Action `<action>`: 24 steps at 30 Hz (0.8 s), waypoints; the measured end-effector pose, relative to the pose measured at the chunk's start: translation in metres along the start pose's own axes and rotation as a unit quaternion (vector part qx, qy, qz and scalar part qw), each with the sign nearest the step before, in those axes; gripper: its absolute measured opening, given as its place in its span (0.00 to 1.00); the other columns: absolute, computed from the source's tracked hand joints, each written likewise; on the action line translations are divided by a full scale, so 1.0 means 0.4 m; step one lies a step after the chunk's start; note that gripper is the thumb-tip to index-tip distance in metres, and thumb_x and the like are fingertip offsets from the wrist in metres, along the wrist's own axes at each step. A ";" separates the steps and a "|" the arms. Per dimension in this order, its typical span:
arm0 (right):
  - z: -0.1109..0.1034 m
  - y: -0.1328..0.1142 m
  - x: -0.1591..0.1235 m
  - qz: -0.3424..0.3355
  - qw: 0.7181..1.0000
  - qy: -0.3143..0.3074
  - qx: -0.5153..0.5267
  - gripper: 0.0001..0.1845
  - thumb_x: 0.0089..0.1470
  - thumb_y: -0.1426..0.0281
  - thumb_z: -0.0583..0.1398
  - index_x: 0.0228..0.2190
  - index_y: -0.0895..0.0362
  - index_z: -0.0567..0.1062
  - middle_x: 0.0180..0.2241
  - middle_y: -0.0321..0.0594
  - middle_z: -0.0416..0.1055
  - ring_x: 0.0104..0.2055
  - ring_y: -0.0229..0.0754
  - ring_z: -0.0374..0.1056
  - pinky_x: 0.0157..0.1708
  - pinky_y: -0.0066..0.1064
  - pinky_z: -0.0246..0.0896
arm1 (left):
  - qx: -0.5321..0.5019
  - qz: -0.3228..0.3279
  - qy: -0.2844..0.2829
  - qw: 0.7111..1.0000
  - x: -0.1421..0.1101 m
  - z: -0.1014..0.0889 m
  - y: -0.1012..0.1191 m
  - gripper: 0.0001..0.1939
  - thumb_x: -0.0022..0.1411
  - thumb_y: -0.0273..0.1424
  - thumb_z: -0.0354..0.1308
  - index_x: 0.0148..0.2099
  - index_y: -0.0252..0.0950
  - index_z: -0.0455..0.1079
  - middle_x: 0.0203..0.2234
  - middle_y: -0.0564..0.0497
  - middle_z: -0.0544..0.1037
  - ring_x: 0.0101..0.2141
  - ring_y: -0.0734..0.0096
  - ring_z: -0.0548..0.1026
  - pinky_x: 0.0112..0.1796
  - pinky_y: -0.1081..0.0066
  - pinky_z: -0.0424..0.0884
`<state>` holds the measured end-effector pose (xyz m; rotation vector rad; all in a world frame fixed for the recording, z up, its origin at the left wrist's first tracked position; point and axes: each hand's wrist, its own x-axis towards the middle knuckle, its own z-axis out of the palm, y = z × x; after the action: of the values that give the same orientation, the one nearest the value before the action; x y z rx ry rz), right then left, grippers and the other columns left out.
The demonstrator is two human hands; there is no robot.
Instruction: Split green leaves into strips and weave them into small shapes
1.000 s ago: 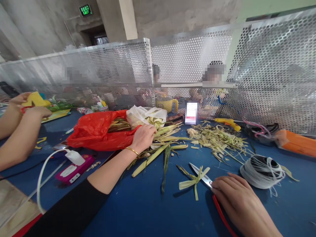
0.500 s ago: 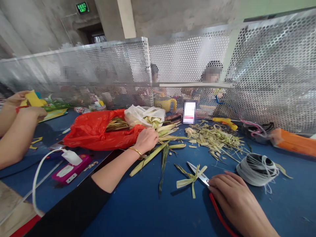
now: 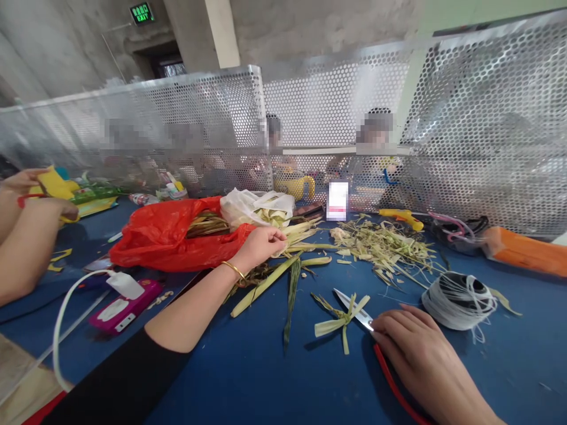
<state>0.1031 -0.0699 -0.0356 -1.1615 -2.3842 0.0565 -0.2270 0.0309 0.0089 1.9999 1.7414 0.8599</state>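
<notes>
My left hand is over a heap of pale green and yellow dry husk leaves, thumb and fingertips pinched together at its near end. Whether a leaf is between them is hard to see. Beneath and beside it lie a long husk leaf and a dark green strip. My right hand rests on the table, closed over the scissors, whose silver blades point away to the left and whose red handle runs under the palm. Across the blades lies a small knotted piece of husk strips.
A red plastic bag and a white bag hold more leaves. Husk scraps, a phone, a twine spool, a yellow glue gun and a purple power strip surround my hands. A co-worker's hands hold yellow material.
My left hand has shifted slightly up, its thumb and fingers now visibly pinched at the leaves. My right hand and the scissors stay put. The view has moved slightly.
</notes>
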 end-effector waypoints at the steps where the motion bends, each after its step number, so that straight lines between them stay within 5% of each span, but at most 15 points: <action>1: 0.000 0.000 0.000 0.001 1.000 0.000 0.002 0.08 0.62 0.69 0.52 0.36 0.50 0.72 0.34 0.32 0.74 0.37 0.38 0.70 0.54 0.40 0.47 | -0.009 -0.001 -0.002 1.000 -0.002 0.000 0.004 0.14 0.54 0.37 0.54 0.36 0.33 0.73 0.23 0.51 0.77 0.25 0.71 0.72 0.26 0.75 0.64; 13: 0.001 -0.002 0.002 0.000 1.000 -0.003 0.002 0.09 0.62 0.69 0.52 0.34 0.51 0.71 0.32 0.33 0.73 0.35 0.38 0.69 0.54 0.41 0.48 | 0.026 0.011 0.019 0.999 -0.013 -0.018 0.021 0.15 0.57 0.39 0.51 0.28 0.35 0.71 0.22 0.53 0.74 0.25 0.70 0.69 0.29 0.73 0.60; 19: 0.001 -0.002 0.002 0.004 1.000 -0.013 0.010 0.09 0.63 0.69 0.52 0.34 0.51 0.71 0.32 0.33 0.72 0.35 0.38 0.68 0.54 0.41 0.48 | 0.174 0.024 -0.014 0.984 -0.011 -0.028 0.055 0.15 0.59 0.39 0.52 0.28 0.37 0.75 0.22 0.51 0.77 0.26 0.68 0.71 0.28 0.72 0.59; 21: 0.002 -0.001 0.002 0.008 1.000 -0.016 0.013 0.09 0.63 0.69 0.52 0.34 0.51 0.71 0.32 0.33 0.72 0.34 0.38 0.68 0.54 0.42 0.48 | 0.241 0.019 -0.024 0.970 0.012 -0.018 0.070 0.19 0.61 0.40 0.50 0.26 0.37 0.75 0.22 0.49 0.77 0.27 0.66 0.72 0.28 0.71 0.60; 24: 0.005 -0.001 0.001 0.013 1.000 -0.018 0.017 0.08 0.63 0.70 0.52 0.34 0.51 0.70 0.32 0.33 0.71 0.35 0.38 0.68 0.54 0.42 0.47 | 0.250 0.038 -0.027 0.967 0.068 0.032 0.091 0.12 0.61 0.34 0.52 0.34 0.40 0.77 0.30 0.49 0.79 0.35 0.65 0.74 0.32 0.71 0.63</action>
<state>0.1018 -0.0697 -0.0371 -1.1846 -2.3908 0.1259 -0.1893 0.0525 0.0278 2.3837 2.0091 0.4015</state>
